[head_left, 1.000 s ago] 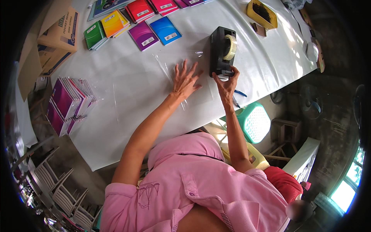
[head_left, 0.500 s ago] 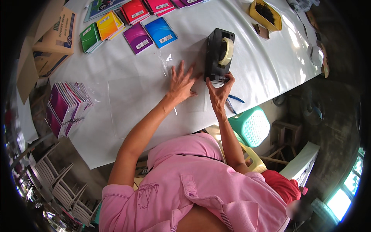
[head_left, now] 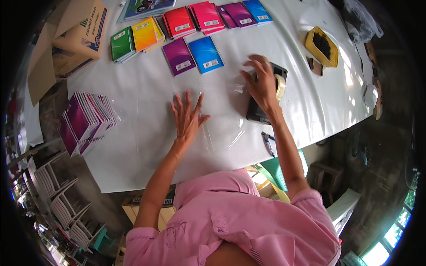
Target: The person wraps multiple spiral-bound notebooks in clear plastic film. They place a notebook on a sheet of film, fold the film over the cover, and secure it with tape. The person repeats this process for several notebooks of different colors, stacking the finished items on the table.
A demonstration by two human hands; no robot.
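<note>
The white table [head_left: 133,146] stretches before you, bright notebooks [head_left: 191,55] lying beyond your fingertips. Your left hand [head_left: 187,117] lies flat, fingers spread, on the clear plastic sheet [head_left: 222,128]. Your right hand [head_left: 262,84] curls over the black tape dispenser [head_left: 264,99] just right of it.

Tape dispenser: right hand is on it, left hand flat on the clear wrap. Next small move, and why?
Probably pull a strip of tape toward the clear plastic sheet. The right hand rests on top of the black tape dispenser, while the left hand lies spread flat, pinning the sheet to the white table.
</note>
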